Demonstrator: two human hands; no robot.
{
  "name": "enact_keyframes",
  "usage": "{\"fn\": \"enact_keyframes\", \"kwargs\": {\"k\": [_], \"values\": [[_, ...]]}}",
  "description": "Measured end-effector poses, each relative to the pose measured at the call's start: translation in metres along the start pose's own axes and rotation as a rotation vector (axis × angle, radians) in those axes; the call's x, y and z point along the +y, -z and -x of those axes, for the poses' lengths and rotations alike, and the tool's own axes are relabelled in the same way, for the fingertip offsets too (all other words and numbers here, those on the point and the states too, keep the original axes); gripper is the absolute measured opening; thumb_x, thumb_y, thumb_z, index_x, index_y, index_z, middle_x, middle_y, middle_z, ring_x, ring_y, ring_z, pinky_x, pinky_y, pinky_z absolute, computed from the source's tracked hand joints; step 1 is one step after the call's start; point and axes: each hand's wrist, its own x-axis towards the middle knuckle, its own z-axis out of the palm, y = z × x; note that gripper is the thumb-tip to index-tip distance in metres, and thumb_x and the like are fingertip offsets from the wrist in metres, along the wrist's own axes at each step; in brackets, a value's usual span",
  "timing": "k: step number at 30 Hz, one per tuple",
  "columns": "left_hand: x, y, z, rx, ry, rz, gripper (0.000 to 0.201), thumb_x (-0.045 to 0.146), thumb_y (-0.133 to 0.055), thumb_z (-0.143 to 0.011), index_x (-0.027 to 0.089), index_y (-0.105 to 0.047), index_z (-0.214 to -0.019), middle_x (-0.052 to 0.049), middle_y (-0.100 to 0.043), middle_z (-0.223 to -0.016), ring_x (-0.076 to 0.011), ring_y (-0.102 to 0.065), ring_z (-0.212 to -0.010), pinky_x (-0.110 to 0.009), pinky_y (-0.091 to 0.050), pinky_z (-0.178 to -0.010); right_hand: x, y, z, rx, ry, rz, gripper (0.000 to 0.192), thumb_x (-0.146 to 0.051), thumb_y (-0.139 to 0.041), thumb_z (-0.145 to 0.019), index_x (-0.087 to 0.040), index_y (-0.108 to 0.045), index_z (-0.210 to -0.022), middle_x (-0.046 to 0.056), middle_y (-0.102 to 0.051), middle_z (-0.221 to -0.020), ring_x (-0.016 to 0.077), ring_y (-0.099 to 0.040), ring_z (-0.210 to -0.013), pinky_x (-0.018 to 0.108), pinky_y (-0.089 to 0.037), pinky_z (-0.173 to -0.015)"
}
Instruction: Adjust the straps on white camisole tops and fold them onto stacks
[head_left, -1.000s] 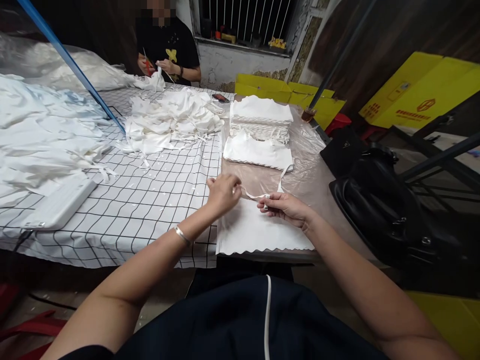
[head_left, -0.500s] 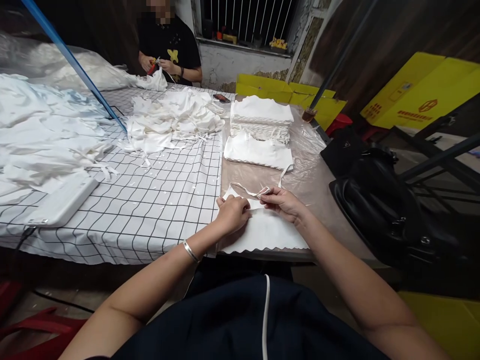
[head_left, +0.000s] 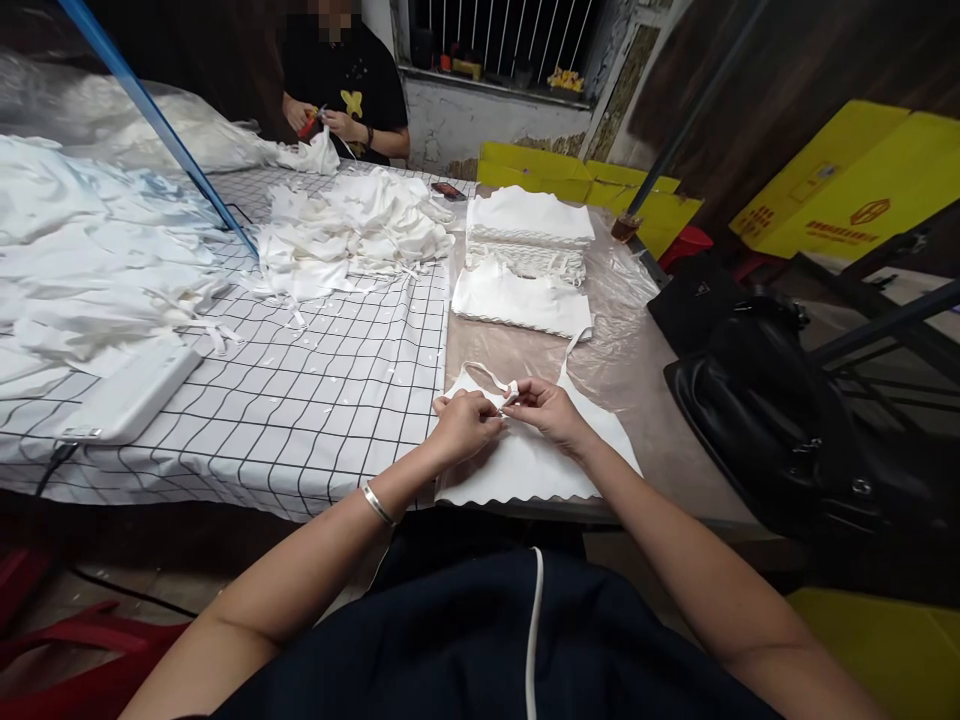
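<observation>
A white camisole [head_left: 551, 465] with a scalloped hem lies flat at the table's front edge, its thin straps toward the far side. My right hand [head_left: 551, 412] is closed, pinching the left strap [head_left: 484, 372] between thumb and fingers above the neckline. My left hand [head_left: 466, 425] rests on the upper left of the camisole, fingers curled and close against the right fingertips. What the left fingers grip is hidden, though they meet near the strap. The other strap [head_left: 568, 355] lies loose beyond my right hand.
Stacked folded white garments [head_left: 525, 265] stand beyond the camisole. Loose white garments [head_left: 360, 230] and a white box-like device [head_left: 135, 395] lie on the checked cloth [head_left: 360, 400]. A black bag [head_left: 787, 400] is at right, a blue post [head_left: 157, 120] at left. Across the table a person [head_left: 345, 90] holds red-handled scissors.
My right hand has moved slightly left with the strap, up against my left hand. More of the camisole's right side shows. The view has shifted a little.
</observation>
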Motion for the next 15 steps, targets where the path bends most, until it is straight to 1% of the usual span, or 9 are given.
{"fn": "enact_keyframes", "kwargs": {"k": [3, 8, 15], "values": [[-0.0003, 0.0003, 0.0007, 0.01, 0.004, 0.01, 0.016, 0.034, -0.066, -0.079, 0.02, -0.07, -0.072, -0.003, -0.068, -0.084, -0.0254, -0.056, -0.097, -0.046, -0.03, -0.091, 0.0035, -0.0007, 0.0008, 0.003, 0.008, 0.009, 0.038, -0.039, -0.086, -0.053, -0.018, -0.066, -0.078, 0.0, -0.066, -0.075, 0.0138, -0.058, -0.07, 0.029, -0.046, -0.07], [0.0, 0.0005, 0.0008, 0.003, 0.019, 0.02, 0.015, 0.031, -0.066, -0.079, 0.019, -0.07, -0.072, -0.003, -0.069, -0.085, -0.0254, -0.056, -0.097, -0.047, -0.029, -0.091, 0.0035, -0.0038, 0.0031, -0.002, 0.015, -0.017, 0.041, -0.041, -0.088, -0.051, -0.019, -0.065, -0.075, 0.0, -0.065, -0.076, 0.015, -0.059, -0.073, 0.031, -0.047, -0.074], [0.0013, 0.0008, 0.0015, 0.017, 0.034, 0.062, 0.012, 0.025, -0.068, -0.079, 0.018, -0.07, -0.07, -0.003, -0.069, -0.084, -0.0242, -0.055, -0.096, -0.047, -0.027, -0.092, 0.0104, -0.0031, 0.0024, 0.005, 0.067, 0.044, 0.041, -0.045, -0.088, -0.053, -0.018, -0.064, -0.073, 0.0, -0.064, -0.075, 0.0149, -0.057, -0.072, 0.031, -0.046, -0.074]]}}
